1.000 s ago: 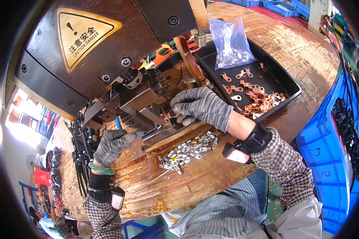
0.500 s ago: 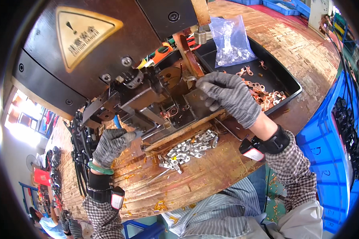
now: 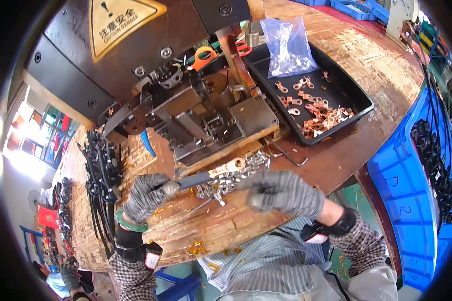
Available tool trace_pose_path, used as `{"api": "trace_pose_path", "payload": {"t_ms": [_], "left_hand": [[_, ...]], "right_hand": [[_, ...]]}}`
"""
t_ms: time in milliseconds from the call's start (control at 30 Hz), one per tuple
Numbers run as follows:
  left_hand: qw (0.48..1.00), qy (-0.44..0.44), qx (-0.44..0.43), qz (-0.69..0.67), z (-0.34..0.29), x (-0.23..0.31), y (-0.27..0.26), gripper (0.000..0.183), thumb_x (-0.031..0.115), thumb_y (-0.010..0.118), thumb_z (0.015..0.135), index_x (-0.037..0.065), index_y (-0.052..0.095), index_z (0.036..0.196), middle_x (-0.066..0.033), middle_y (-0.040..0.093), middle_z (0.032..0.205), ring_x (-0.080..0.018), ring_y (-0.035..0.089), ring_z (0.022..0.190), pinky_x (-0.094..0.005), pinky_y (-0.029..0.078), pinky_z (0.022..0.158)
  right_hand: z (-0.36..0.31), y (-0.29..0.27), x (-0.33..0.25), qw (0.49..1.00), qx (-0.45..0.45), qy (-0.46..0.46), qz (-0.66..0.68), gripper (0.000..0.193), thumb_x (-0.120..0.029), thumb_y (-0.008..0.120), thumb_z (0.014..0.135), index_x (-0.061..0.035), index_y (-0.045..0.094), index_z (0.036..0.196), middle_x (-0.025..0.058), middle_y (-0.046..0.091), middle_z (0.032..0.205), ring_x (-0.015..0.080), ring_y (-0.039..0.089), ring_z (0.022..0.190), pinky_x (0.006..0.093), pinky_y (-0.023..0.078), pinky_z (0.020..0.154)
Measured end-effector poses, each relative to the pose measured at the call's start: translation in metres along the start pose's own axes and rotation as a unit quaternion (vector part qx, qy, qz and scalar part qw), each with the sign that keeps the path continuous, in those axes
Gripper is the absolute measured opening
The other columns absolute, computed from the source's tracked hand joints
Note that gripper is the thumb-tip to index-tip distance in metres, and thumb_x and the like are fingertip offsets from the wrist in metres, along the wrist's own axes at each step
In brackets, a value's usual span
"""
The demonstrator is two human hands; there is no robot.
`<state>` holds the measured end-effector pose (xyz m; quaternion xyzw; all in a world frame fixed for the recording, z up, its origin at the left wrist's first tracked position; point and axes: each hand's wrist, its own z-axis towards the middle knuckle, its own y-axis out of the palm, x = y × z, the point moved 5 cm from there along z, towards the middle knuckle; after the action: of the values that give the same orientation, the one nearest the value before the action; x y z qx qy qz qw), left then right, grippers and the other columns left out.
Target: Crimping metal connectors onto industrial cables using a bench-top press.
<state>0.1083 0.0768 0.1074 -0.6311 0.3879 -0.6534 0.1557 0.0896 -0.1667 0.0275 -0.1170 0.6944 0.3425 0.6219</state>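
On the wooden bench (image 3: 366, 65), left hand (image 3: 148, 193) grip pinches tweezers (image 3: 198, 179) holding a copper lug (image 3: 231, 165).

The press machine (image 3: 196, 100) fills the upper left and centre of the frame. To its right lies a tray (image 3: 359, 108) holding loose terminals (image 3: 321, 118), with a plastic bag (image 3: 289, 47) at its upper end. Below the machine, at centre, a heap of terminals (image 3: 228, 180) lies on the table (image 3: 381, 65). A bundle of cables (image 3: 100, 175) hangs at left, a crate (image 3: 412, 185) at right.
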Motion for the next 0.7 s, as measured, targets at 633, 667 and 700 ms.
{"api": "trace_pose_path", "payload": {"t_ms": [633,667,700], "left_hand": [[0.881,-0.236,0.383,0.148,-0.168,-0.140,-0.024,0.046,0.024,0.070,0.072,0.004,0.051,0.109,-0.0179,0.059,0.098,-0.0288,0.059,0.087,-0.0344,0.046,0.074],[0.877,-0.266,0.375,0.143,-0.170,-0.146,-0.025,0.043,0.022,0.070,0.072,0.004,0.052,0.106,-0.0162,0.060,0.093,-0.0266,0.060,0.082,-0.0343,0.047,0.071],[0.873,-0.293,0.365,0.137,-0.167,-0.150,-0.026,0.039,0.020,0.070,0.072,0.004,0.052,0.103,-0.0146,0.061,0.088,-0.0244,0.061,0.078,-0.0341,0.048,0.068]], "right_hand": [[-0.003,0.053,0.037,0.975,0.213,-0.048,0.030,0.026,-0.015,0.059,0.083,0.0017,0.055,0.102,0.0041,0.057,0.070,0.0106,0.053,0.058,0.0228,0.045,0.053],[-0.003,0.058,0.034,0.973,0.217,-0.071,0.021,0.029,-0.019,0.060,0.082,0.0016,0.054,0.102,0.0033,0.056,0.067,0.0099,0.053,0.056,0.0220,0.044,0.051],[-0.003,0.059,0.029,0.970,0.223,-0.095,0.011,0.033,-0.024,0.061,0.082,0.0014,0.054,0.101,0.0026,0.055,0.064,0.0092,0.052,0.055,0.0212,0.044,0.050]]}}
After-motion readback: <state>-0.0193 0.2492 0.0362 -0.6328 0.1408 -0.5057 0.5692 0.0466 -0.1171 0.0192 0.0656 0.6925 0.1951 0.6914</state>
